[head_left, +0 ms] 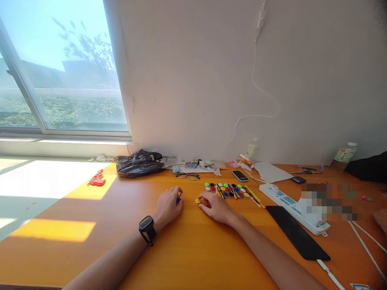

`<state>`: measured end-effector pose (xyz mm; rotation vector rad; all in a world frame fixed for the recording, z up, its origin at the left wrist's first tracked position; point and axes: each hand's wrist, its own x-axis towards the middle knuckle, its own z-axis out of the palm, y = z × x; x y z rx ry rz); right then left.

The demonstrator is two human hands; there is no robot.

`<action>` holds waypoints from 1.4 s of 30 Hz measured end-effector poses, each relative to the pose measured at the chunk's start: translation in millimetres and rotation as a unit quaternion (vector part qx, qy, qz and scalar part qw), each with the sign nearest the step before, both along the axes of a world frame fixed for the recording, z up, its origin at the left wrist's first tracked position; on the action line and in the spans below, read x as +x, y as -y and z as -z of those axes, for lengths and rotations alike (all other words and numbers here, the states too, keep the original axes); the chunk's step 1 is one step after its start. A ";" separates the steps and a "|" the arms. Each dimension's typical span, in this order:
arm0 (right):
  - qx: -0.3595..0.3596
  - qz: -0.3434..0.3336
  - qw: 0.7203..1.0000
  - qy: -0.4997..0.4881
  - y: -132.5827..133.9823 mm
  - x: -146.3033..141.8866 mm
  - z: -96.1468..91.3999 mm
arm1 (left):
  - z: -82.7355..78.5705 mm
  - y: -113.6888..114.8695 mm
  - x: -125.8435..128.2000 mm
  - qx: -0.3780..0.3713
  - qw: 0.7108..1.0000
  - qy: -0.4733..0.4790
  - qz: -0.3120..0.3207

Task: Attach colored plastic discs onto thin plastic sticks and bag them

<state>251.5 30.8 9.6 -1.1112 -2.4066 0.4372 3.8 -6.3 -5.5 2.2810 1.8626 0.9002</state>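
My left hand (168, 207) rests on the orange table (187, 253), fingers curled round a small blue stick (179, 197); a black watch (147, 228) sits on that wrist. My right hand (215, 206) lies a little to the right, its fingers pinched on a small yellow disc (197, 200). Just beyond my right hand lies a spread of coloured discs and sticks (231, 190) in green, red, blue, black and yellow.
A black plastic bag (138, 162), glasses (188, 175), a phone (240, 175), a white power strip (292, 207), a black flat pad (297, 232) and two bottles stand along the back and right. A red object (97, 179) lies at the left, in sunlight.
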 end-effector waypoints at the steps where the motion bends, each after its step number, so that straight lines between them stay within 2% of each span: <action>1: -0.007 -0.027 1.000 -0.003 3.9 -2.6 -0.8 | -1.4 0.5 -0.9 -0.004 1.000 -0.009 -0.014; 3: -0.012 -0.056 0.998 -0.009 8.7 -6.0 -2.8 | -4.7 1.8 -2.1 0.002 0.999 -0.024 -0.035; 5: -0.002 -0.037 0.999 -0.016 7.2 -5.2 -5.2 | -7.8 3.4 -1.2 0.031 0.999 -0.023 -0.026; 9: 0.054 0.107 0.993 0.000 -14.0 12.5 -9.2 | -10.7 7.7 7.1 0.094 0.993 0.031 0.070; 12: 0.064 0.208 0.973 0.080 -33.1 32.6 -7.7 | -9.6 12.5 14.6 0.084 0.981 0.080 0.159; 15: 0.057 0.248 0.959 0.122 -44.5 46.0 -2.0 | -7.2 16.1 19.7 0.049 0.967 0.097 0.231; 17: 0.056 0.250 0.958 0.128 -47.7 49.1 2.2 | -5.4 16.5 21.4 0.039 0.961 0.104 0.253; 23: 0.055 0.242 0.958 0.146 -49.4 46.9 7.7 | 0.5 11.8 20.2 0.043 0.960 0.115 0.251; 32: 0.069 0.247 0.955 0.146 -47.7 45.2 2.4 | 5.0 8.6 17.6 0.047 0.963 0.116 0.240; 42: 0.097 0.292 0.946 0.104 -46.1 45.9 -6.7 | 22.6 0.2 19.0 0.080 0.967 0.078 0.229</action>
